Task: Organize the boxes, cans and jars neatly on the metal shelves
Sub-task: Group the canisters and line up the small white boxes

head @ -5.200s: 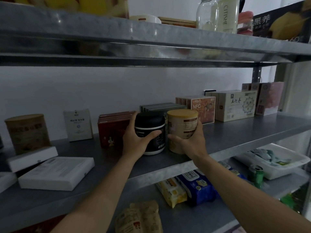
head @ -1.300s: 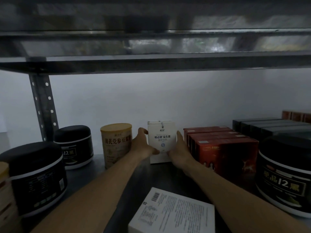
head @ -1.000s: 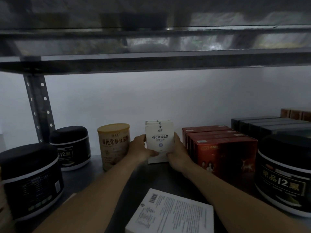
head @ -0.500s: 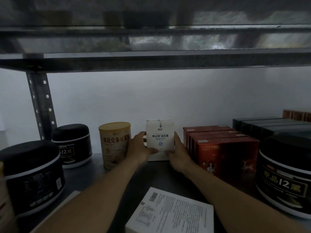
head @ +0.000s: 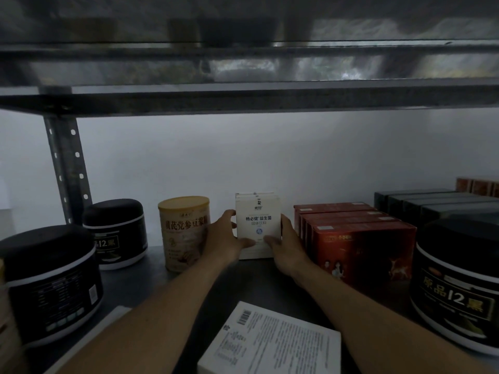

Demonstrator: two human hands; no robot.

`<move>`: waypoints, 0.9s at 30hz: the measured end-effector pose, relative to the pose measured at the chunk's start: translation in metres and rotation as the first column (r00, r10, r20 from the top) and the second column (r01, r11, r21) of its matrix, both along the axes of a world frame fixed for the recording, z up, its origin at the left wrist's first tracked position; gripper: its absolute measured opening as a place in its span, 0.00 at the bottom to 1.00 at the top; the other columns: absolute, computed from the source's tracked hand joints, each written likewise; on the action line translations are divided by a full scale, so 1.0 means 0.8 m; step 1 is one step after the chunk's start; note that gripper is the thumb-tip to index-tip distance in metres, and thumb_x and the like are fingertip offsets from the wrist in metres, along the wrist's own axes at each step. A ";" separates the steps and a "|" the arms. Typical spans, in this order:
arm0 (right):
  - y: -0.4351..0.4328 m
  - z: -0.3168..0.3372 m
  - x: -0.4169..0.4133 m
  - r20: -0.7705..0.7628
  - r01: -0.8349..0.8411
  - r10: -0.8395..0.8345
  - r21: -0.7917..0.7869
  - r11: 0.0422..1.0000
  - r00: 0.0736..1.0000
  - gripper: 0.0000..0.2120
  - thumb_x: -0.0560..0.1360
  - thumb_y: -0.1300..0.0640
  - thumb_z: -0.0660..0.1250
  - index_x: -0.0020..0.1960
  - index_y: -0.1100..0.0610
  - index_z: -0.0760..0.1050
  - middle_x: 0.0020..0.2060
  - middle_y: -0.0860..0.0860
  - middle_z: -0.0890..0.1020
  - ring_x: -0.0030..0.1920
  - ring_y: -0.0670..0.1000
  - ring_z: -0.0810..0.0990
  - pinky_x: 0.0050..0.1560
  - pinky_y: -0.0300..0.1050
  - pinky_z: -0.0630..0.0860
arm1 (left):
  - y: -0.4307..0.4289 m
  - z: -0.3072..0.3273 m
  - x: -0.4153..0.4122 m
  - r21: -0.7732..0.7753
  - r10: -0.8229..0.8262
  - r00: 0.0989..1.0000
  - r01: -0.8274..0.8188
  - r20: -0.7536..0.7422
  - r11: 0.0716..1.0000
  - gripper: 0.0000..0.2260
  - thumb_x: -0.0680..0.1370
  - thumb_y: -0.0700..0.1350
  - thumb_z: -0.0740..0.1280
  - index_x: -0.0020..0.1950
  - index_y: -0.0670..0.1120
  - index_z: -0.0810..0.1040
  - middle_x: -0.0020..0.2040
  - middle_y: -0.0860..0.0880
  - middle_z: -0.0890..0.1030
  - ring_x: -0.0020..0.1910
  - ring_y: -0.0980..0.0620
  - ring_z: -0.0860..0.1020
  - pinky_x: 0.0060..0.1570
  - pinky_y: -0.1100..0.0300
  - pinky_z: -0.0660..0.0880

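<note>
dim | back wall (head: 270, 157) brightest | foreground shadowed | edges bowed, soft

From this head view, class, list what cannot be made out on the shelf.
Head view:
Boxes behind front white box: hidden by it, count unclear.
Flat white box: cut by bottom edge, print unreadable.
Right black jar: cut by right edge.
Upper shelf load: hidden by its underside.

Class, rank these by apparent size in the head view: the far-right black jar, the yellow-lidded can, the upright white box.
1. far-right black jar, though nearness inflates it.
2. yellow-lidded can.
3. white box, only slightly smaller than the can.
</note>
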State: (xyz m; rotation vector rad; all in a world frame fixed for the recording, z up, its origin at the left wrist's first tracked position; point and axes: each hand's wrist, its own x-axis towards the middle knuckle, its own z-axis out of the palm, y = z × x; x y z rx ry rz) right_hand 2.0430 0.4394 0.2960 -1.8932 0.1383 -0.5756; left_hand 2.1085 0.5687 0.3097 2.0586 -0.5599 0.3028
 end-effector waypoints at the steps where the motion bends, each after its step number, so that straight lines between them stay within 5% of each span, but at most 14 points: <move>1: 0.000 -0.001 0.000 0.003 -0.001 0.001 0.001 1.000 1.000 0.25 0.79 0.68 0.61 0.73 0.54 0.61 0.68 0.53 0.73 0.69 0.53 0.70 0.61 0.42 0.68 | 0.000 0.000 0.000 0.002 0.001 1.000 -0.001 -0.001 1.000 0.36 0.65 0.40 0.80 0.69 0.47 0.68 0.62 0.45 0.77 0.59 0.44 0.78 0.53 0.49 0.80; 20: -0.001 -0.001 0.000 -0.056 0.007 -0.010 -0.066 0.998 0.998 0.29 0.79 0.66 0.61 0.76 0.54 0.55 0.70 0.53 0.71 0.69 0.53 0.71 0.66 0.44 0.68 | 0.008 0.008 -0.007 0.099 0.004 0.999 -0.001 -0.031 0.995 0.34 0.69 0.41 0.78 0.71 0.46 0.65 0.65 0.44 0.76 0.59 0.44 0.77 0.56 0.51 0.78; 27: 0.005 0.009 -0.009 -0.085 0.067 -0.086 -0.208 0.976 0.993 0.22 0.72 0.59 0.70 0.63 0.53 0.67 0.62 0.51 0.76 0.61 0.52 0.76 0.53 0.41 0.76 | 0.027 0.027 -0.025 0.196 0.035 0.992 -0.011 -0.118 0.981 0.38 0.73 0.49 0.74 0.77 0.45 0.58 0.72 0.44 0.69 0.68 0.46 0.70 0.60 0.57 0.70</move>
